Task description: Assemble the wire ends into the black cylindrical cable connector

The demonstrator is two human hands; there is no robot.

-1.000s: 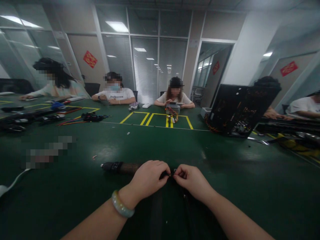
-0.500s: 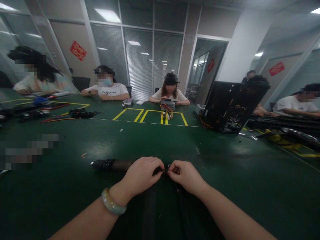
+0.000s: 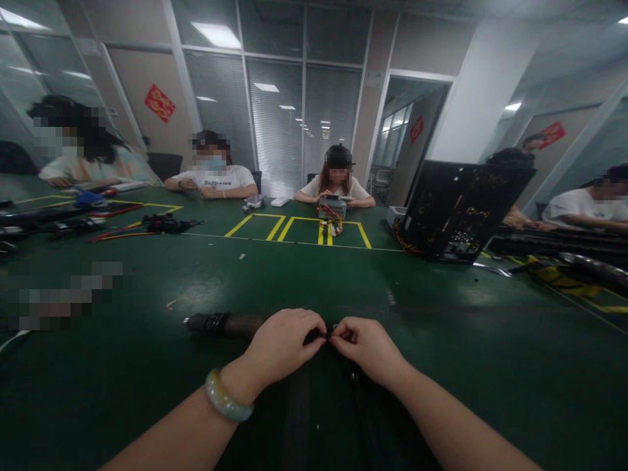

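Observation:
My left hand [image 3: 287, 343], with a bangle on its wrist, is closed in a pinch at the middle of the green table. Facing it, my right hand [image 3: 370, 347] pinches too, its fingertips almost touching those of the left. A small dark piece [image 3: 328, 336] shows between the fingertips; its kind is too small to make out. Behind my left hand lies an electric screwdriver [image 3: 220, 324], its tip pointing left and its other end hidden by the hand. A long dark bar or strip [image 3: 360, 412] runs from beneath my right hand towards me, only dimly visible.
A black computer case [image 3: 456, 209] stands at the back right, near black metal parts [image 3: 579, 242]. Bundled cables [image 3: 159, 224] lie at the left. Across the table a person [image 3: 336, 186] handles a power supply unit [image 3: 332, 208]; several other people sit around.
The whole view has shifted slightly, so things appear a little further right and lower. Both hands keep their pinch, and their fingertips look slightly closer together.

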